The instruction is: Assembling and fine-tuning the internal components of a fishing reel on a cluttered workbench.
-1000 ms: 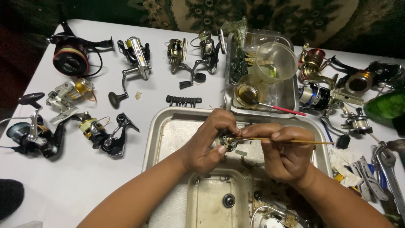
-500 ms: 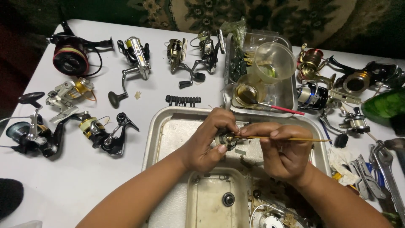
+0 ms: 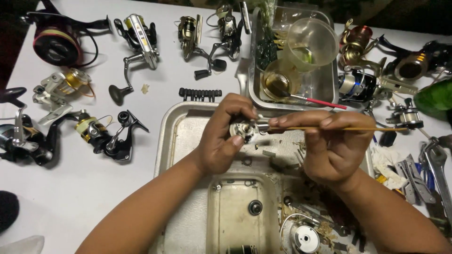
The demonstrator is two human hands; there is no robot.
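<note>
2 hands over metal tray [image 3: 179, 141] | L hand [image 3: 221, 141] fingers clamped on small reel part [image 3: 244, 131] | R hand [image 3: 329, 146] pinches thin brush [image 3: 339, 128], tip at part | cleaning looks mid-way, loose bits in tray, approx 10 fishing reels [image 3: 101, 136] wait on table

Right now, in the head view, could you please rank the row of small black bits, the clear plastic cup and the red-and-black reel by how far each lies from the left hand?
1. Row of small black bits: just up-left of the left hand.
2. Clear plastic cup: up-right, in the small metal tray.
3. Red-and-black reel: far top-left corner.
</note>
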